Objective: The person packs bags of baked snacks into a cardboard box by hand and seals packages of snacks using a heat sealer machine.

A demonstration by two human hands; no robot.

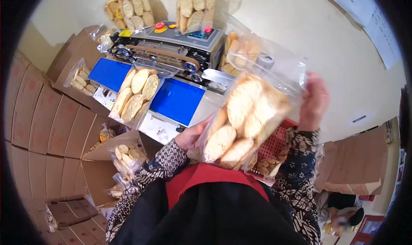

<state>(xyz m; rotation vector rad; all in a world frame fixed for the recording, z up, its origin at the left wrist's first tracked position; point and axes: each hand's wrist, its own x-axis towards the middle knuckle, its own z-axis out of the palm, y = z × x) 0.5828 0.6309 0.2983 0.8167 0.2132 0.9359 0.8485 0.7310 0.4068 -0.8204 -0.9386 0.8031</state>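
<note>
A clear plastic bag of oval bread slices is held up in front of my body, tilted to the right. My left hand grips its lower left side, the fingers partly hidden behind it. At the bag's flat top edge, my right hand is closed on the plastic. Beyond them stands a band sealing machine with a blue conveyor belt. Another bag of bread slices lies on that belt, its top end at the machine.
Filled bags lean behind the machine. Below right is a red plastic crate with bagged bread. An open carton holding bags stands lower left, beside stacked cartons. Another person is at the lower right.
</note>
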